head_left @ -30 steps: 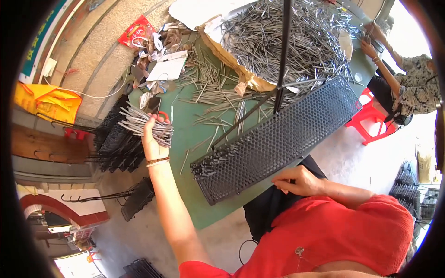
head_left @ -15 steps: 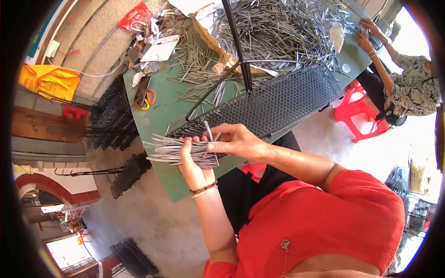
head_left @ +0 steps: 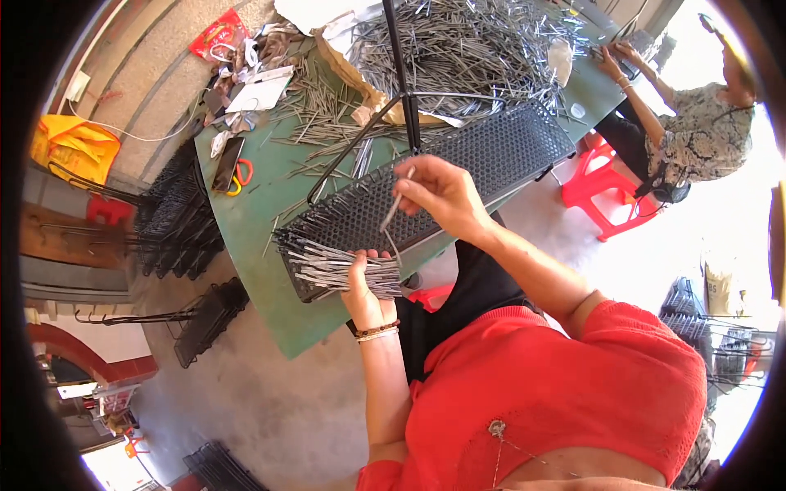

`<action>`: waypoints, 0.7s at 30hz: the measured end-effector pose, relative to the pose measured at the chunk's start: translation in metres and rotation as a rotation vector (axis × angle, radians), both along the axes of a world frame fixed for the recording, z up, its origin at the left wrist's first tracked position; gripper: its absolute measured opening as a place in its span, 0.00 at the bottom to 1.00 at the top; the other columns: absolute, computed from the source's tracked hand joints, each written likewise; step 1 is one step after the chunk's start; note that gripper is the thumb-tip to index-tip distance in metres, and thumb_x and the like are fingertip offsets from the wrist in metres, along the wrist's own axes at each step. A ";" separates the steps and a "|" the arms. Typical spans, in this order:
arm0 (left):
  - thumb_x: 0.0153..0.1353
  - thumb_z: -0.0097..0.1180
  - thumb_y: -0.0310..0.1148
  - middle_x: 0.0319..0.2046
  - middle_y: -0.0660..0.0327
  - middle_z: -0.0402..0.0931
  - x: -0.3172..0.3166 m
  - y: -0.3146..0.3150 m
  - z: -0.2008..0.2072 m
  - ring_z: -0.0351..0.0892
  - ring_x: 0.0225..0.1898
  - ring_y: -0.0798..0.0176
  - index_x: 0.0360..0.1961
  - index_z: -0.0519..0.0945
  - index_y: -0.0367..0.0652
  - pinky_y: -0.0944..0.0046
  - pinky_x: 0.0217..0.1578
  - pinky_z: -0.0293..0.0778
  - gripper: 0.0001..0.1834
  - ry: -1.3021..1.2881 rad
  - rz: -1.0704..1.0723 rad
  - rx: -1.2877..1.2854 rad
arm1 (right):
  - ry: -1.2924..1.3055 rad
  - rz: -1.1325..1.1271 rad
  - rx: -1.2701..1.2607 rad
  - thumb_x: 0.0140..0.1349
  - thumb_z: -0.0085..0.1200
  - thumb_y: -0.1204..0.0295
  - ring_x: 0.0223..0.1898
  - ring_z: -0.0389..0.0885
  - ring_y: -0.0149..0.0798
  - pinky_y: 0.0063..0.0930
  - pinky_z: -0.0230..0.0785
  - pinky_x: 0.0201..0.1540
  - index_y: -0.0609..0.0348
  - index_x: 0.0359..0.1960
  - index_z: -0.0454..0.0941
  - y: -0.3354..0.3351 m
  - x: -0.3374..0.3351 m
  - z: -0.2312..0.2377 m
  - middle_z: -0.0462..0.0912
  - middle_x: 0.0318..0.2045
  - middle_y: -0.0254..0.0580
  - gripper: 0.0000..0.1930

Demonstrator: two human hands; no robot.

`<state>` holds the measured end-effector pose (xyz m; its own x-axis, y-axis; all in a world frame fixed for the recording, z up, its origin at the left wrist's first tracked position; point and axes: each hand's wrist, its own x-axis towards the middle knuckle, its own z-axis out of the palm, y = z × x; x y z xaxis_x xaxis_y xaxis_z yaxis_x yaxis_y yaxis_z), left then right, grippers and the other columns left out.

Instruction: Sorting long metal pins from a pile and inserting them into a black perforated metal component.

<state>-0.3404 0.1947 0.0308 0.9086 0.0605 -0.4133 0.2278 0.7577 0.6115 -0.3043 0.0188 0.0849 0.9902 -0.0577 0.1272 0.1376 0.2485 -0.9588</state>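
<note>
My left hand (head_left: pixel 367 296) is closed around a bundle of thin grey rods (head_left: pixel 327 268) just off the near left end of a black perforated panel (head_left: pixel 483 159). My right hand (head_left: pixel 446 196) pinches a single grey rod (head_left: pixel 390 214) between thumb and fingers, held above the panel. Dark rod ends stand up in several holes at the panel's left end. A black metal frame post (head_left: pixel 399 74) with side struts rises at the panel's far edge. The palm of my left hand is hidden by the bundle.
A big heap of grey rods (head_left: pixel 467 49) covers the far side of the green table (head_left: pixel 258 245). Scissors (head_left: pixel 243 173) and a dark phone (head_left: pixel 227 164) lie at its left edge. Another person (head_left: pixel 704 127) works at far right beside a red stool (head_left: pixel 598 188). Black racks (head_left: pixel 176 217) stand left.
My right hand has lifted away from the bundle, moving up and right with one rod in its fingers. My left hand keeps the bundle. The whole view has shifted slightly.
</note>
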 end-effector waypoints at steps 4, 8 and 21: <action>0.55 0.57 0.24 0.33 0.62 0.73 0.009 -0.002 0.006 0.75 0.37 0.65 0.39 0.71 0.42 0.52 0.44 0.77 0.11 -0.007 0.075 -0.049 | -0.154 -0.083 -0.112 0.63 0.53 0.74 0.32 0.80 0.28 0.22 0.74 0.33 0.64 0.42 0.74 0.021 0.033 -0.007 0.81 0.32 0.37 0.09; 0.55 0.57 0.23 0.34 0.62 0.73 0.006 0.006 0.012 0.75 0.37 0.65 0.38 0.71 0.41 0.54 0.43 0.76 0.10 -0.034 0.087 0.034 | -0.364 -0.085 -0.580 0.59 0.56 0.74 0.32 0.83 0.35 0.28 0.75 0.35 0.62 0.44 0.75 0.036 0.056 -0.021 0.82 0.31 0.44 0.12; 0.54 0.53 0.26 0.32 0.59 0.74 -0.023 0.036 0.000 0.76 0.30 0.65 0.46 0.69 0.37 0.61 0.30 0.77 0.18 0.074 -0.462 0.032 | -0.550 -0.071 -0.864 0.58 0.55 0.72 0.27 0.80 0.49 0.37 0.72 0.29 0.60 0.43 0.76 0.041 0.076 -0.023 0.80 0.29 0.49 0.12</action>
